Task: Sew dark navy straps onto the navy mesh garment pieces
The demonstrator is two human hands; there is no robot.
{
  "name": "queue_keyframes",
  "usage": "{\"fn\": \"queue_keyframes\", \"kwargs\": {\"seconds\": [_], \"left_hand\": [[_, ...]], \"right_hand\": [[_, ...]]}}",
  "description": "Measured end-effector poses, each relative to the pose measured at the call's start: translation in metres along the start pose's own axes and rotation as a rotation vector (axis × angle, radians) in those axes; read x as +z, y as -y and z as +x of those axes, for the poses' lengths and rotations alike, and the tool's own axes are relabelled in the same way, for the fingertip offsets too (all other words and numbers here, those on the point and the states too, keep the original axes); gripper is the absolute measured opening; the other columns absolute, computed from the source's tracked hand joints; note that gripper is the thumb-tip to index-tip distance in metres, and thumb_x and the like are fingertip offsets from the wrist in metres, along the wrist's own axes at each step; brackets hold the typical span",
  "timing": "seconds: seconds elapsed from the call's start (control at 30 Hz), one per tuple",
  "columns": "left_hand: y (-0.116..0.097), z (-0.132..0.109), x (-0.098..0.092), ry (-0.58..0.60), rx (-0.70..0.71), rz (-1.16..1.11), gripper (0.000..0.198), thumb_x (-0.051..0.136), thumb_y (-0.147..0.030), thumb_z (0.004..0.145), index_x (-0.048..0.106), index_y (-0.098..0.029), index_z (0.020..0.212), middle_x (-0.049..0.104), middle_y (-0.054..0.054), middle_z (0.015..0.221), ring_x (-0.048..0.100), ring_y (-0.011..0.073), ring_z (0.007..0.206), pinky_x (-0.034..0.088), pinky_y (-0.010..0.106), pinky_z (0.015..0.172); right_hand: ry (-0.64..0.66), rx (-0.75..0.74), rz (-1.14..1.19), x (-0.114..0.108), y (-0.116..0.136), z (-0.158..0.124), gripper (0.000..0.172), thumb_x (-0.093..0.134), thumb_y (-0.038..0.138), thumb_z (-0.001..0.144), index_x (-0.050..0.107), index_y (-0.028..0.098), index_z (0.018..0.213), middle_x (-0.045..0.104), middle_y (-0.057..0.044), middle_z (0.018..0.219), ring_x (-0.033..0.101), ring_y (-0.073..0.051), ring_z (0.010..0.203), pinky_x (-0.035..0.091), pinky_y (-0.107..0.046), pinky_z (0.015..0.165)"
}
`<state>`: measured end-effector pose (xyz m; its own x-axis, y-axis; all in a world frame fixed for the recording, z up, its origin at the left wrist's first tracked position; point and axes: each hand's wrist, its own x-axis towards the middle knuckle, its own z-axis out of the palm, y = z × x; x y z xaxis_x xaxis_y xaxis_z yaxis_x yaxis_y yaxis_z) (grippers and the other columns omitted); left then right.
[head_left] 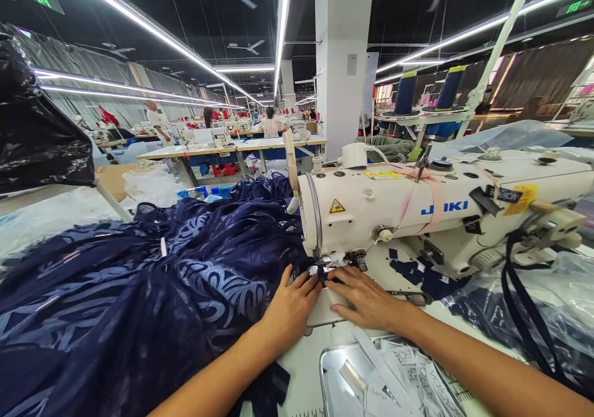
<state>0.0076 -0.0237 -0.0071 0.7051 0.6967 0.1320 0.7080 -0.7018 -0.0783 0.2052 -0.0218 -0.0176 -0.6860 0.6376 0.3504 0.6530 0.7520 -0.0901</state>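
Note:
Both my hands are at the needle area of a white sewing machine (371, 206). My left hand (292, 299) is palm down, its fingertips closed together on a small dark navy piece of fabric (321, 273) by the presser foot (330, 260). From the right, my right hand (369, 299) reaches to the same piece. Its fingers are stretched out and its thumb lies apart on the machine bed. A large heap of navy garments (153, 281) with light blue swirl patterns spreads to the left, up against my left hand. The needle point is hidden.
A metal tray (327, 367) of printed white labels (413, 374) lies in front of me. Navy scraps (420, 275) and a plastic-wrapped bundle (557, 299) lie right. Thread cones (406, 94) stand behind. Black plastic (41, 120) hangs left. Other people work farther back.

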Motion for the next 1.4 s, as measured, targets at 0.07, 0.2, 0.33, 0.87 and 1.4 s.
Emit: {"fn": "queue_keyframes", "kwargs": {"seconds": [0.07, 0.2, 0.33, 0.87, 1.4], "left_hand": [[0.0, 0.001, -0.002, 0.028, -0.013, 0.007, 0.042, 0.051, -0.014, 0.078, 0.049, -0.014, 0.12, 0.051, 0.012, 0.126, 0.043, 0.0261, 0.118, 0.02, 0.055, 0.103], [0.002, 0.003, -0.005, 0.061, -0.039, 0.004, 0.041, 0.047, -0.013, 0.081, 0.048, -0.015, 0.121, 0.049, 0.011, 0.128, 0.042, 0.0264, 0.119, 0.019, 0.057, 0.102], [0.006, 0.006, -0.005, 0.033, -0.042, -0.01, 0.04, 0.044, -0.01, 0.081, 0.05, -0.017, 0.12, 0.05, 0.01, 0.128, 0.042, 0.0254, 0.118, 0.018, 0.057, 0.103], [-0.005, 0.015, -0.007, -0.121, -0.234, 0.247, 0.025, 0.042, -0.015, 0.083, 0.065, -0.01, 0.076, 0.059, 0.013, 0.076, 0.052, 0.0252, 0.08, 0.039, 0.041, 0.072], [0.009, 0.027, -0.003, -0.095, -0.188, 0.244, 0.022, 0.045, -0.017, 0.082, 0.062, -0.015, 0.094, 0.06, 0.01, 0.093, 0.045, 0.027, 0.096, 0.029, 0.052, 0.092]], "right_hand": [[0.007, 0.003, -0.007, 0.001, -0.001, 0.001, 0.036, 0.052, 0.032, 0.082, 0.058, 0.01, 0.109, 0.056, -0.016, 0.111, 0.05, -0.027, 0.102, 0.044, -0.041, 0.086], [0.016, 0.026, 0.002, 0.004, -0.004, 0.002, 0.039, 0.051, 0.032, 0.082, 0.056, 0.009, 0.113, 0.055, -0.016, 0.114, 0.051, -0.027, 0.102, 0.046, -0.041, 0.084], [0.014, 0.045, 0.062, 0.005, -0.008, 0.003, 0.039, 0.052, 0.03, 0.081, 0.056, 0.009, 0.115, 0.055, -0.015, 0.117, 0.051, -0.025, 0.105, 0.043, -0.039, 0.089], [0.088, 0.271, -0.127, 0.006, -0.011, 0.015, 0.034, 0.044, 0.034, 0.087, 0.056, 0.01, 0.108, 0.061, -0.018, 0.102, 0.054, -0.029, 0.098, 0.044, -0.042, 0.081], [0.042, -0.094, -0.252, -0.005, -0.007, -0.004, 0.024, 0.041, -0.005, 0.071, 0.056, 0.014, 0.071, 0.058, -0.006, 0.077, 0.055, -0.017, 0.071, 0.044, -0.032, 0.074]]}}
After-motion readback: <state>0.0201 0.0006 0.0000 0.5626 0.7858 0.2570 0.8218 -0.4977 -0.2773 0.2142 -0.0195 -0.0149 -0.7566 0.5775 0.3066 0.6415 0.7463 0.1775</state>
